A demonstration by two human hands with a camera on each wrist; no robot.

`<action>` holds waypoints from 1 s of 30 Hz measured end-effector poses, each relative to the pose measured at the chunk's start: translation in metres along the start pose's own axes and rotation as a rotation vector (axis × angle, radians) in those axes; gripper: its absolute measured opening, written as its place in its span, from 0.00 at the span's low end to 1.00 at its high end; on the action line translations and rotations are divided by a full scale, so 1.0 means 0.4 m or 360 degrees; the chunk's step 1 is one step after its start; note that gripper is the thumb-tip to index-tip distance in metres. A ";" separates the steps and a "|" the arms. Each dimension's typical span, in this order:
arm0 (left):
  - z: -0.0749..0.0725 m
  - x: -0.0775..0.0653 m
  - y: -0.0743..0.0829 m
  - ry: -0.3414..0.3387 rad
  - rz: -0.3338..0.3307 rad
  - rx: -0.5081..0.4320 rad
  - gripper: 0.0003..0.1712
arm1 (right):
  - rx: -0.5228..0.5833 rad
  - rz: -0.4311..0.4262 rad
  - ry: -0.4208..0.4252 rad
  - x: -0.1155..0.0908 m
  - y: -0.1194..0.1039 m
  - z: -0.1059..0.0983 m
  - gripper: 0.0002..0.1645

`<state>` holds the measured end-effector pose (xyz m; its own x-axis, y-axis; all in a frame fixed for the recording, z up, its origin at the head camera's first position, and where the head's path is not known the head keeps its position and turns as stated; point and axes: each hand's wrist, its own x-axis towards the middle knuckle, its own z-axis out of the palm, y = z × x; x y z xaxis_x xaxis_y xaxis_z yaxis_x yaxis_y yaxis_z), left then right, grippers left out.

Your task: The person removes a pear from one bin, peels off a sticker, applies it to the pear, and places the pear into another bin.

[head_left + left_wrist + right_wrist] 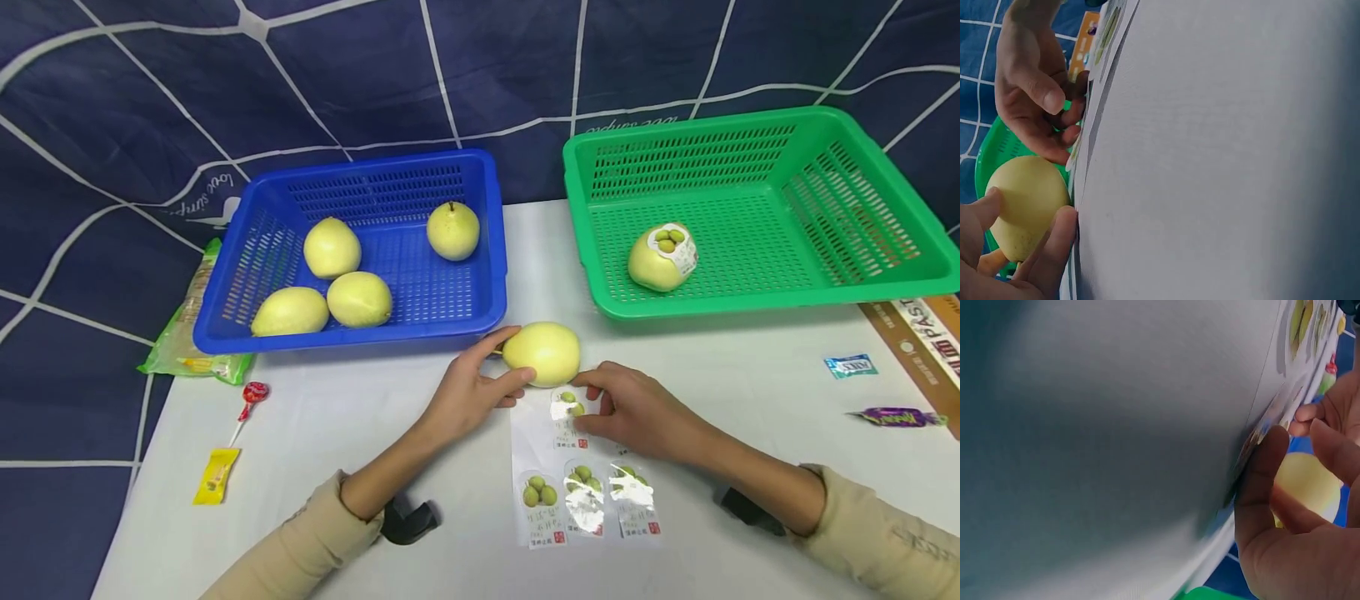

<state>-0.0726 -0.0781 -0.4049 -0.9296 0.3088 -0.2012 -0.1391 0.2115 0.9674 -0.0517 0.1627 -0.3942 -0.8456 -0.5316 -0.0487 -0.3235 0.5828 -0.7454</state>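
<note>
The pear lies on its side on the table, just in front of the blue basket and at the far end of the sticker sheet, its stem pointing to your left. Your left hand grips it at the stem end, thumb on the near side and forefinger curled round by the stem. Expect it to be firm and fairly weighty, with smooth skin that may slip and a round belly that could roll; hard fingertips would likely bruise it. Hold by the sides near the stem with soft pads, and leave the stem itself alone, as it could snap.

Your right hand is partly open over the sheet, fingers bent, beside the upper sticker; you cannot tell from here whether it pinches an edge. That sticker should be light, thin and glossy, prone to curl or crease, so take it by its very rim.
</note>
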 end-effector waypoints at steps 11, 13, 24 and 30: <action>0.001 -0.001 -0.002 0.0018 0.0077 0.0191 0.35 | 0.0072 -0.0003 0.0031 -0.008 0.009 0.020 0.13; 0.001 -0.002 -0.002 0.0027 0.0083 0.0220 0.35 | 0.0042 -0.0007 0.0041 -0.010 0.007 0.025 0.14; -0.003 -0.006 -0.003 0.0038 0.0098 0.0278 0.35 | -0.0178 -0.0154 0.0100 -0.006 0.003 0.054 0.23; -0.001 -0.005 -0.004 0.0033 0.0125 0.0314 0.35 | 0.0090 -0.0359 0.0008 -0.003 0.004 0.017 0.23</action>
<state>-0.0707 -0.0796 -0.4061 -0.9421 0.3125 -0.1214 0.0015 0.3659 0.9307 -0.0485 0.1601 -0.3997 -0.7568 -0.6412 0.1266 -0.4803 0.4142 -0.7731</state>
